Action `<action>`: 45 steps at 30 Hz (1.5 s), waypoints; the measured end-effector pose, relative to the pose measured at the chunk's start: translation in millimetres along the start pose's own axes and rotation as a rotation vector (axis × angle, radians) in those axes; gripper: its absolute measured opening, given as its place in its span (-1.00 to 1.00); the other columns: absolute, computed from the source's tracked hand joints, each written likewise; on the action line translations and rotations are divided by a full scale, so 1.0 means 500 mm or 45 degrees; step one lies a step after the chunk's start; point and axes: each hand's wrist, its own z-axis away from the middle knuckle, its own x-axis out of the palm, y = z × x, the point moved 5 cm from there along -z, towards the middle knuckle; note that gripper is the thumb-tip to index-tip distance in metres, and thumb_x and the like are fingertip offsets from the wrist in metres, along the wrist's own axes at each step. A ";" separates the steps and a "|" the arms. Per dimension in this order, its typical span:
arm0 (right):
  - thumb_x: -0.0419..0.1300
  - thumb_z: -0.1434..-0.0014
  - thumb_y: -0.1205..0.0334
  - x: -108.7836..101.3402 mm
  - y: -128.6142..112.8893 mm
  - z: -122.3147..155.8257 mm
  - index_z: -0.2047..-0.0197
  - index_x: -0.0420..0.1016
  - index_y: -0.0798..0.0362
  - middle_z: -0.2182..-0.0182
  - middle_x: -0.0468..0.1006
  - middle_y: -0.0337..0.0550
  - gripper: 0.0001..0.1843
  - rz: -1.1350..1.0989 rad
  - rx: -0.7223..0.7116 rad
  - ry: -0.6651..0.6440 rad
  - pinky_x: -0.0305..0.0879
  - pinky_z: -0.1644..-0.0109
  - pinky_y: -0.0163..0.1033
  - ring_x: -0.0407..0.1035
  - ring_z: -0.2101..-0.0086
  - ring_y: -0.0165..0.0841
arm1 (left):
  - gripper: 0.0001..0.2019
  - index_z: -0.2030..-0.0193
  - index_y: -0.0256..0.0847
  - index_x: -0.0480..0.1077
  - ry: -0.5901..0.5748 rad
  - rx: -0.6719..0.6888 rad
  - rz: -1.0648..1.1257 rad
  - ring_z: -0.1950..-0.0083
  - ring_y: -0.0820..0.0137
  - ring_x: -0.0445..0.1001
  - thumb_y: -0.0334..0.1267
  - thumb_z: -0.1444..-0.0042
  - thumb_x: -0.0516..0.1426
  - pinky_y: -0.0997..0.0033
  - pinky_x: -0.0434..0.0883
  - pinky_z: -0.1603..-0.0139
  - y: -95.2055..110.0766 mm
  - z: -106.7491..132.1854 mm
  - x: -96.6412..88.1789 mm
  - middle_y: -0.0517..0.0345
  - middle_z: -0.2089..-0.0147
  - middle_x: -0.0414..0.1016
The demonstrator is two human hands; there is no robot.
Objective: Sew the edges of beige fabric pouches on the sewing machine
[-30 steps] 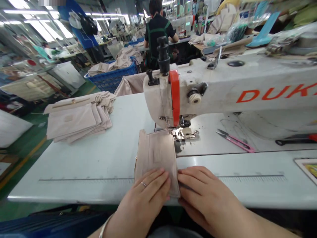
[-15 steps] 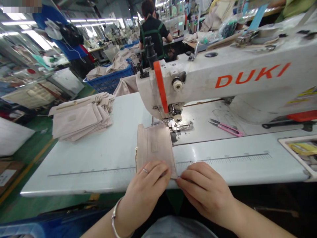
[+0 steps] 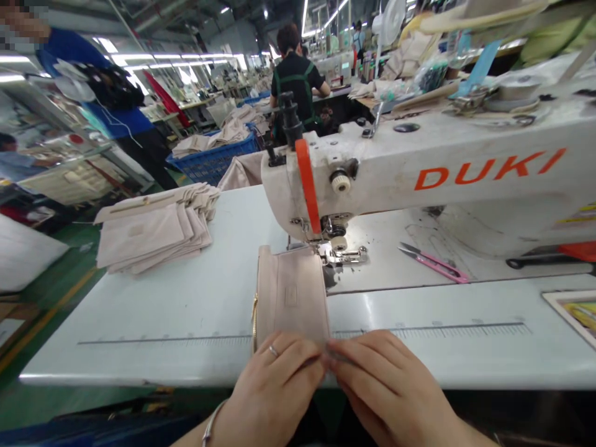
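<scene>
A beige fabric pouch piece (image 3: 298,298) lies flat on the sewing table, its far right edge at the presser foot (image 3: 342,254) of the white sewing machine (image 3: 382,164). A gold zipper (image 3: 254,316) runs down its left side, and a small rectangular patch sits in its middle. My left hand (image 3: 282,388) is closed on the near edge of the piece, thumb and fingers pinched at the near right corner. My right hand (image 3: 388,379) pinches that same corner from the right, fingertips touching the left hand's. The corner itself is hidden by the fingers.
A stack of similar beige pieces (image 3: 144,233) lies at the table's left. Pink thread snips (image 3: 435,264) rest on the machine bed. A ruler strip (image 3: 433,331) runs along the tabletop. Beyond stand a blue crate (image 3: 214,155) of fabric and a person in black (image 3: 295,87).
My right hand has moved left to the corner, meeting my left hand. The camera view has shifted, so the table sits lower in the picture. The pouch piece stays at the presser foot.
</scene>
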 end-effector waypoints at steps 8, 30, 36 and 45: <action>0.03 -0.32 0.43 0.015 0.010 -0.021 0.14 0.56 0.06 0.20 0.63 -0.24 -0.73 0.219 -0.163 0.082 0.38 0.22 -0.22 0.43 0.32 -0.36 | -0.68 0.02 -0.23 0.41 -0.026 0.058 -0.021 0.17 0.38 0.45 -0.35 -0.39 -0.15 0.39 0.47 0.08 -0.027 -0.005 -0.003 0.09 0.13 0.53; 0.01 -0.26 0.40 0.015 0.100 -0.110 -0.03 0.48 0.14 0.08 0.56 -0.06 -0.67 0.221 -0.087 -0.312 0.52 0.17 -0.06 0.45 0.20 -0.19 | -0.79 -0.02 -0.30 0.36 -0.055 0.284 -0.132 0.01 0.42 0.45 -0.43 -0.32 -0.02 0.37 0.35 -0.12 -0.126 -0.111 -0.020 0.11 0.04 0.52; 0.00 -0.26 0.41 0.014 0.120 -0.139 -0.05 0.47 0.19 0.08 0.57 -0.02 -0.66 0.233 -0.070 -0.281 0.53 0.10 -0.06 0.47 0.17 -0.19 | -0.77 -0.07 -0.32 0.33 -0.055 0.333 -0.199 -0.07 0.40 0.43 -0.40 -0.32 0.00 0.33 0.30 -0.23 -0.167 -0.130 -0.004 0.08 -0.02 0.51; 0.01 -0.26 0.35 0.028 0.145 -0.154 -0.14 0.39 0.25 -0.08 0.46 0.10 -0.59 0.335 -0.044 -0.254 0.51 0.02 0.06 0.43 0.03 -0.07 | -0.80 -0.03 -0.30 0.37 -0.022 0.349 -0.283 -0.12 0.40 0.41 -0.40 -0.31 0.03 0.38 0.25 -0.27 -0.209 -0.185 -0.017 0.13 -0.03 0.52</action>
